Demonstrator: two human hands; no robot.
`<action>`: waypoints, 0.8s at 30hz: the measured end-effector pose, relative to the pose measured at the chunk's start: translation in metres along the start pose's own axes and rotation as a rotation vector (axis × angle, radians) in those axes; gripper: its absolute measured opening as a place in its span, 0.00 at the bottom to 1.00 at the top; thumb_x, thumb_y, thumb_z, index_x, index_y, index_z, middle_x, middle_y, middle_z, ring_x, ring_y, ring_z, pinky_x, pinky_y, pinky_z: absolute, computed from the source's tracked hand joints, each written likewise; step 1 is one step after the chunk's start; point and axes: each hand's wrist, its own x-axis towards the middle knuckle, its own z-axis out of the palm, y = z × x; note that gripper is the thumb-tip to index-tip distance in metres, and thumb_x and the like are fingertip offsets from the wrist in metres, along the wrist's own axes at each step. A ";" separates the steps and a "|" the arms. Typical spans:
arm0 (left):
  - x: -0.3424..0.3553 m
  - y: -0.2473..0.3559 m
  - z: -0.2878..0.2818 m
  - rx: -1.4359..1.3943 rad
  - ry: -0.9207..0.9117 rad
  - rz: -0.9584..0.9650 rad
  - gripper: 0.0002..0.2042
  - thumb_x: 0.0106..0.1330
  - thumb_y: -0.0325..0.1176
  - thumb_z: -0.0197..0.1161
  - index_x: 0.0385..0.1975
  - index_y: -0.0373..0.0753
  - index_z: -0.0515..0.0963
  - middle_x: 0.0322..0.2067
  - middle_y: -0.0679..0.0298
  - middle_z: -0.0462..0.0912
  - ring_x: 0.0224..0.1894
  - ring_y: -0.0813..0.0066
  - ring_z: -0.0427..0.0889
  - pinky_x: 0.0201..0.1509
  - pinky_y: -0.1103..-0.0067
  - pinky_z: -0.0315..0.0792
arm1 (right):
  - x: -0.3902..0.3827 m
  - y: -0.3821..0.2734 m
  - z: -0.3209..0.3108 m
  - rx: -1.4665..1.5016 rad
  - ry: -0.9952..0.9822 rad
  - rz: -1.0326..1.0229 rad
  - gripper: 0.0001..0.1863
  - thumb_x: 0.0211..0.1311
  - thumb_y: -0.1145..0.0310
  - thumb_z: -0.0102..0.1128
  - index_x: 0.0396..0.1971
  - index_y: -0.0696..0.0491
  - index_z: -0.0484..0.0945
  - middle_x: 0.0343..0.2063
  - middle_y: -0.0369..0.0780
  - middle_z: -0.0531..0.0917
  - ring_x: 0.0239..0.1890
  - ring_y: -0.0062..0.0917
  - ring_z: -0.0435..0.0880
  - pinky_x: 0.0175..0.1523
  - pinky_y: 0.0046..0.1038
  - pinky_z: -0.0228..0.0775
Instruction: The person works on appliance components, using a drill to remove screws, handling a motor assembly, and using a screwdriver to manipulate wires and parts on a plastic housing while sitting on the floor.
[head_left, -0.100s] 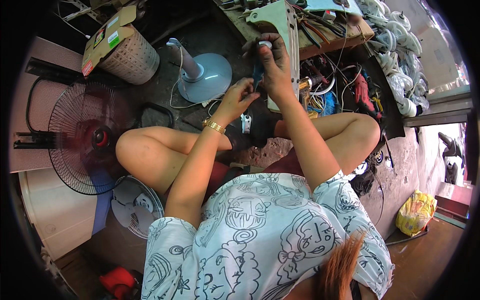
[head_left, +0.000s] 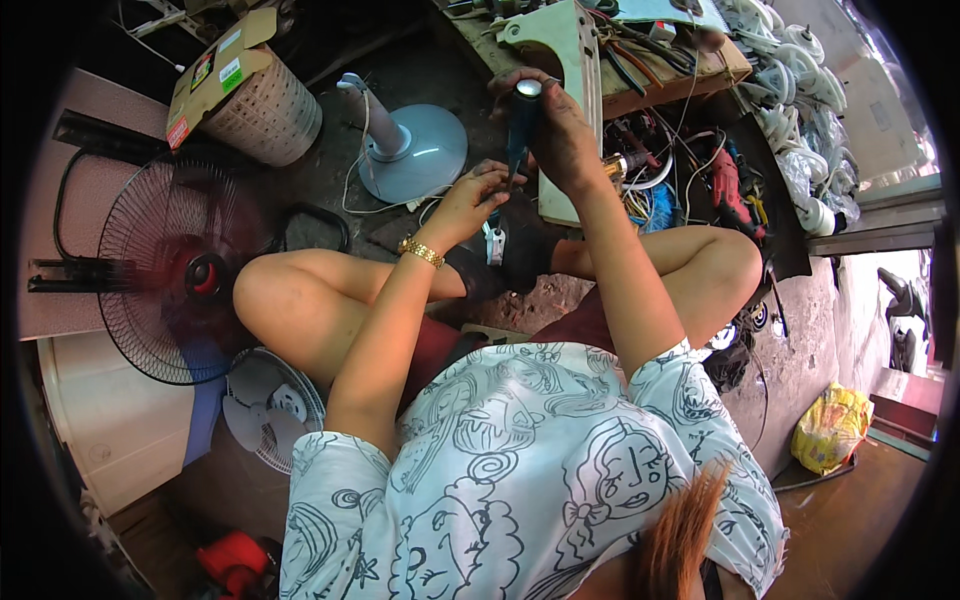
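My right hand (head_left: pixel 557 135) is closed around a dark blue screwdriver (head_left: pixel 524 117) with a silver cap, held upright beside the pale panel of a wooden bench (head_left: pixel 570 210). Just below and left, my left hand (head_left: pixel 483 195), a gold watch on its wrist, has curled fingers at the screwdriver's lower end. Whatever those fingers pinch is too small and shadowed to make out. Beyond them stands a pale blue fan base (head_left: pixel 420 150) with a post and a loose white cord.
A black fan (head_left: pixel 200 275) and a grey fan grille with blades (head_left: pixel 270 410) lie at my left, a carton-topped basket (head_left: pixel 280 130) behind. A red power tool (head_left: pixel 730 190), tangled wires, bagged white parts (head_left: pixel 790 70) and a yellow bag (head_left: pixel 830 425) are at my right.
My right hand has rotated a little around the screwdriver, showing more of its handle and cap. My left hand has shifted only slightly.
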 end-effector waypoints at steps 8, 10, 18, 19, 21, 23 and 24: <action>0.000 0.005 0.001 0.130 0.087 -0.252 0.08 0.59 0.26 0.64 0.37 0.33 0.79 0.27 0.60 0.82 0.35 0.73 0.84 0.44 0.77 0.76 | -0.011 0.008 0.026 0.001 0.128 -0.209 0.31 0.61 0.59 0.64 0.53 0.52 0.54 0.40 0.44 0.76 0.36 0.26 0.78 0.42 0.27 0.74; 0.001 0.006 0.002 0.310 0.069 -0.301 0.08 0.58 0.26 0.65 0.37 0.33 0.79 0.30 0.60 0.84 0.35 0.73 0.84 0.43 0.78 0.76 | -0.010 0.011 0.026 -0.049 0.165 -0.220 0.29 0.62 0.60 0.63 0.53 0.52 0.54 0.39 0.44 0.75 0.36 0.26 0.78 0.42 0.26 0.74; -0.015 -0.012 0.006 -0.138 0.069 -0.185 0.11 0.60 0.24 0.62 0.42 0.34 0.80 0.31 0.56 0.85 0.37 0.72 0.85 0.42 0.78 0.77 | -0.009 0.012 0.030 -0.043 0.117 -0.159 0.24 0.65 0.59 0.59 0.51 0.53 0.58 0.35 0.42 0.76 0.35 0.23 0.78 0.41 0.24 0.72; -0.013 -0.008 0.007 -0.140 0.068 -0.180 0.11 0.60 0.24 0.62 0.42 0.34 0.80 0.31 0.56 0.85 0.37 0.72 0.85 0.42 0.78 0.77 | -0.013 0.016 0.036 -0.020 0.127 -0.216 0.24 0.66 0.57 0.58 0.51 0.54 0.59 0.34 0.42 0.76 0.34 0.23 0.77 0.41 0.24 0.72; -0.010 0.009 0.010 0.062 0.057 -0.206 0.07 0.60 0.23 0.62 0.37 0.31 0.81 0.30 0.57 0.86 0.34 0.72 0.86 0.40 0.79 0.77 | -0.016 0.018 0.038 -0.005 0.145 -0.279 0.24 0.67 0.55 0.56 0.51 0.54 0.60 0.34 0.41 0.77 0.33 0.22 0.77 0.41 0.24 0.72; -0.013 0.007 0.012 0.070 0.125 -0.161 0.05 0.59 0.23 0.63 0.34 0.31 0.81 0.28 0.57 0.85 0.33 0.72 0.86 0.38 0.79 0.77 | -0.016 0.019 0.042 -0.249 0.262 -0.327 0.27 0.66 0.50 0.55 0.52 0.54 0.60 0.32 0.40 0.76 0.31 0.22 0.76 0.39 0.25 0.71; -0.014 0.006 0.013 0.072 0.189 -0.117 0.04 0.58 0.24 0.64 0.31 0.31 0.81 0.27 0.57 0.85 0.31 0.73 0.86 0.36 0.79 0.77 | -0.014 0.020 0.037 -0.248 0.260 -0.331 0.27 0.66 0.50 0.55 0.52 0.54 0.60 0.32 0.40 0.76 0.31 0.22 0.76 0.39 0.25 0.71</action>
